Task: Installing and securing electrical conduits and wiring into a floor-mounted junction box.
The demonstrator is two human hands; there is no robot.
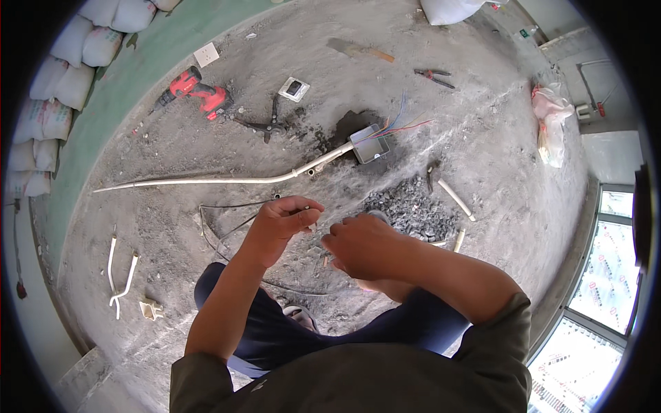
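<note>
My left hand [284,221] is raised in front of my knees, with thumb and forefinger pinched together. A tiny pale bit shows at its fingertips, too small to name. Close on its right is my right hand [361,244], fingers curled in; whatever they hold is hidden. The two hands are apart by a narrow gap. Beyond them a grey junction box [372,146] lies on the rough floor, with blue, red and yellow wires [399,129] sticking out. A long white conduit [255,180] runs from the box to the left.
Beyond the conduit lie a red cordless drill [196,93], black-handled pliers [265,126], a switch plate [294,89], a socket plate [206,55], a trowel [359,49] and red pliers [435,77]. Rubble [416,206] and pipe offcuts [456,199] are at right; sacks [58,82] line the left wall.
</note>
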